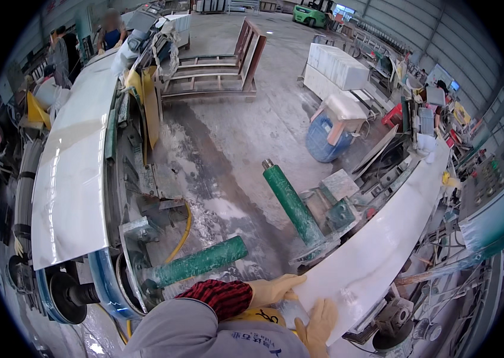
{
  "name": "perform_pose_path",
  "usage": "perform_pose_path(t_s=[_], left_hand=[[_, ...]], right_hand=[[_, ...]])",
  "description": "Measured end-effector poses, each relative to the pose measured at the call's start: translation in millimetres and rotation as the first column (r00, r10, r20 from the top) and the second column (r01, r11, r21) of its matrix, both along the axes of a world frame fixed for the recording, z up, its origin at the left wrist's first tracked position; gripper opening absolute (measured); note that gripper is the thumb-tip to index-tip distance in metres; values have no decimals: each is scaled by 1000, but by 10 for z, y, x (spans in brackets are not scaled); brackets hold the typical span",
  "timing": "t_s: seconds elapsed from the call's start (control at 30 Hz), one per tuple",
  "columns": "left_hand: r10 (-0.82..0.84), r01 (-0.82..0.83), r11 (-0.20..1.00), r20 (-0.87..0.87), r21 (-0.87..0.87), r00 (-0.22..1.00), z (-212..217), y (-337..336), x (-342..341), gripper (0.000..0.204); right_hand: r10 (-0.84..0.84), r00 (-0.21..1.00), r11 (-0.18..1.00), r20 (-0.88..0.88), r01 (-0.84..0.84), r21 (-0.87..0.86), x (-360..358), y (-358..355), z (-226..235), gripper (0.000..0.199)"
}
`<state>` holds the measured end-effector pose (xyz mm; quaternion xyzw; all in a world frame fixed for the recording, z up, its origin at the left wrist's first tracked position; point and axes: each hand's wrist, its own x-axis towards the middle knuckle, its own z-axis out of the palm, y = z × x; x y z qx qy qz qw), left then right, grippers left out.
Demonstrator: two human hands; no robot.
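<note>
A long, polished white stone slab [377, 250] lies along the machine line on my right, its near end beside my body. My left hand [273, 290], in a cream-yellow glove and with a red-and-black checked sleeve, grips the slab's near left corner. The fingers point right and the thumb sits below them. On the near end of the same slab rests my right hand [319, 327], gloved alike, gripping with its fingers over the top and its thumb to the left. The slab's underside and the undersides of my fingers are hidden.
Green cylinders [204, 262] [290, 203] jut from the machine frames in front of me. Another white slab [76, 179] lies on the left line. Beyond are a blue barrel [326, 140], stacked white blocks [336, 65], a metal rack [210, 74] and a green forklift [311, 15]. People [110, 37] stand far left.
</note>
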<state>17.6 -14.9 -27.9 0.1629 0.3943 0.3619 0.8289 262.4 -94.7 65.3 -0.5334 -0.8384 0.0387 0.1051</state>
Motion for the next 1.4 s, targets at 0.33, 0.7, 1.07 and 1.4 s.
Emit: perform_pose_path(t_s=[0.33, 0.7, 1.07, 1.4], left_hand=[[252, -34, 929, -562, 369, 788, 414, -341, -933, 69], [562, -672, 674, -804, 307, 196, 454, -3926, -3306, 53], [662, 60, 574, -506, 817, 553, -1189, -4368, -4307, 41], [858, -665, 501, -418, 554, 298, 921, -5127, -4031, 77]], right_hand=[[-68, 939, 992, 337, 99, -76, 189, 714, -659, 99], [-107, 954, 992, 278, 121, -32, 194, 928, -937, 102], [6, 999, 971, -40, 4, 238, -76, 722, -1333, 98], [420, 853, 907, -309, -399, 131, -3250, -1446, -591, 63]])
